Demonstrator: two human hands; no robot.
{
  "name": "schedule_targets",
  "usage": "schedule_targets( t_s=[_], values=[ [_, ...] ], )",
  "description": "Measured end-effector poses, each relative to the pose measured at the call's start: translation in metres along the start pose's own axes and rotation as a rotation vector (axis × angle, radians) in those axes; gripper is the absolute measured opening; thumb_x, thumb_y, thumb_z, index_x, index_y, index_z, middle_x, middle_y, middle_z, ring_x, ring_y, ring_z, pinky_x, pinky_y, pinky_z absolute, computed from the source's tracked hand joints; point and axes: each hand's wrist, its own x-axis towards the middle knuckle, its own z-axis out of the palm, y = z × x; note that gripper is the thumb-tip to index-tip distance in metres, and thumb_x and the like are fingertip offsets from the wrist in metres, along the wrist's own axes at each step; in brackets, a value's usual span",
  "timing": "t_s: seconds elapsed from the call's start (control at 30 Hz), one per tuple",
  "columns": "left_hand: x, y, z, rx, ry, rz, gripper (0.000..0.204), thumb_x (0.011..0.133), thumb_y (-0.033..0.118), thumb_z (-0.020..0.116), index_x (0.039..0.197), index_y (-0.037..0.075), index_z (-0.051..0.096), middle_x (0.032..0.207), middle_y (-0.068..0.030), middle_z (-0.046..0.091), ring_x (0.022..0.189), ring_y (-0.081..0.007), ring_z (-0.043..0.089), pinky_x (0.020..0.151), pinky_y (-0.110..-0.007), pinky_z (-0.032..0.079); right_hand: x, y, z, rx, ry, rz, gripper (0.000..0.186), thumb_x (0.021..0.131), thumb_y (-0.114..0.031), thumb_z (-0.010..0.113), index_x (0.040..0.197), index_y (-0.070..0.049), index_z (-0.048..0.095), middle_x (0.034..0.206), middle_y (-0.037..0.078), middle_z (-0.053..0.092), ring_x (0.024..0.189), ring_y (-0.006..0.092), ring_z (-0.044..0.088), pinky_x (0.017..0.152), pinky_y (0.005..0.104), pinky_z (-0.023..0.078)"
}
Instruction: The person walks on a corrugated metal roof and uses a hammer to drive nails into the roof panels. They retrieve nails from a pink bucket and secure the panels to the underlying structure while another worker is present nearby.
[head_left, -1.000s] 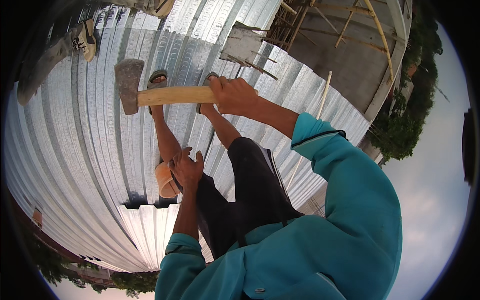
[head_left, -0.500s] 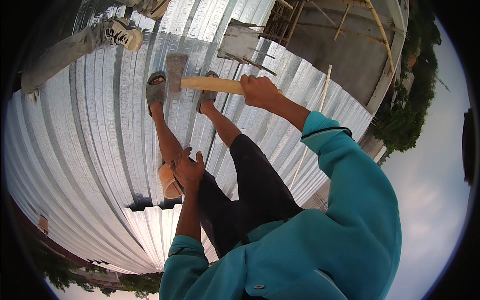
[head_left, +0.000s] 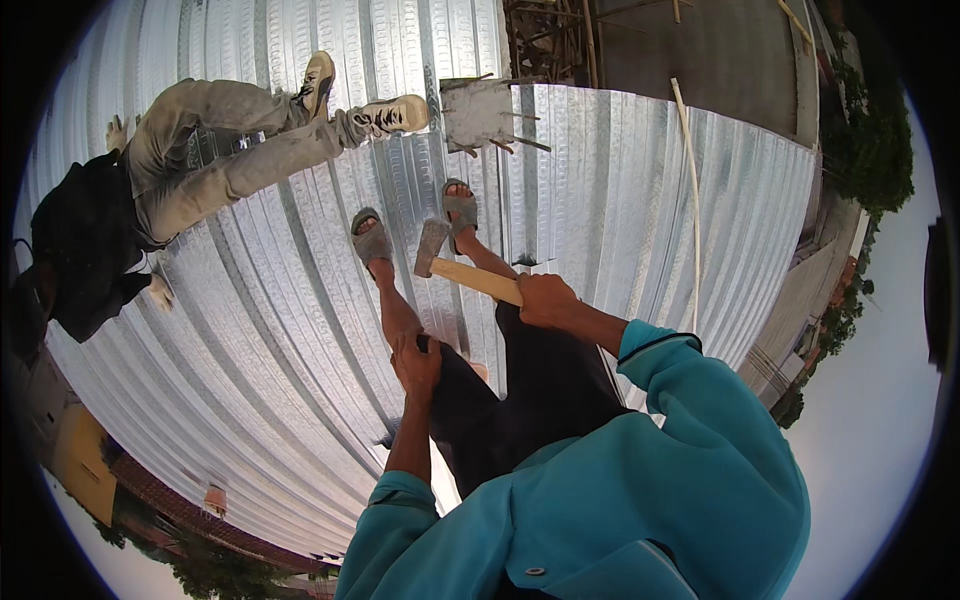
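The left hand (head_left: 416,366) lies half-open over the left leg (head_left: 466,392). The right hand (head_left: 548,300) is closed firmly around an axe (head_left: 478,280), held across the right shin (head_left: 488,257): pale wooden handle, dull grey head near the right sandal (head_left: 461,208). Behind the legs, an orange container (head_left: 480,372) barely shows; farther off, on ribbed metal sheeting (head_left: 255,400), sits what seems another orange container (head_left: 215,501), its inside unreadable.

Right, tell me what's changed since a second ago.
The right hand has drawn back toward the right thigh, bringing the axe with it. The view has shifted, showing more of the co-worker. Nothing was let go; the right hand still grips the handle, the left hand stays by the left knee.
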Motion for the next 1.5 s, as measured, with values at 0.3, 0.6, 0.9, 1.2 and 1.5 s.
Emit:
schedule_targets(
  t_s=[0.3,0.6,0.9,1.2,1.5],
  values=[
    [0.011,0.015,-0.052,0.048,-0.067,0.156,0.034,0.085,0.023,0.069,0.113,0.003,0.067,0.114,-0.0196,0.067,0.113,-0.0412,0.06,0.1,-0.049,0.048,-0.035,0.093,0.036,0.379,0.227,0.493,0.045,0.072,-0.023,0.072,0.107,0.004,0.065,0.103,0.025,0.072,0.097,0.0394,0.072,0.086,0.0474,0.058],
    [0.031,0.043,-0.12,-0.001,-0.205,0.158,0.045,0.09,0.026,0.067,0.123,-0.004,0.065,0.118,-0.0258,0.069,0.112,-0.0393,0.066,0.098,-0.043,0.051,-0.004,0.092,0.108,1.383,0.286,0.669,0.049,0.061,-0.022,0.082,0.09,0.014,0.066,0.086,0.024,0.071,0.072,0.0275,0.073,0.065,0.04,0.058],
    [0.057,0.06,-0.188,0.163,-0.313,0.138,0.048,0.088,0.026,0.071,0.124,-0.005,0.064,0.108,-0.0225,0.072,0.1,-0.0306,0.07,0.089,-0.04,0.053,-0.027,0.015,0.181,1.517,0.193,0.731,0.051,0.059,-0.024,0.083,0.094,0.011,0.071,0.094,0.021,0.073,0.085,0.0331,0.072,0.073,0.0414,0.057],
    [0.073,0.094,-0.224,0.261,-0.314,0.378,0.045,0.09,0.026,0.069,0.122,-0.005,0.065,0.106,-0.0234,0.073,0.098,-0.032,0.071,0.087,-0.04,0.054,-0.044,-0.052,0.182,1.514,0.295,0.74,0.058,0.059,-0.029,0.082,0.095,0.014,0.071,0.101,0.028,0.072,0.093,0.0386,0.072,0.08,0.0421,0.057],
    [0.061,0.137,-0.242,0.335,-0.352,0.523,0.044,0.089,0.026,0.069,0.121,-0.005,0.066,0.103,-0.0236,0.073,0.094,-0.0317,0.071,0.083,-0.04,0.054,-0.068,-0.053,0.155,1.544,0.431,0.654,0.055,0.058,-0.031,0.082,0.092,0.01,0.074,0.096,0.028,0.074,0.091,0.0385,0.074,0.079,0.0429,0.058]
  ],
)
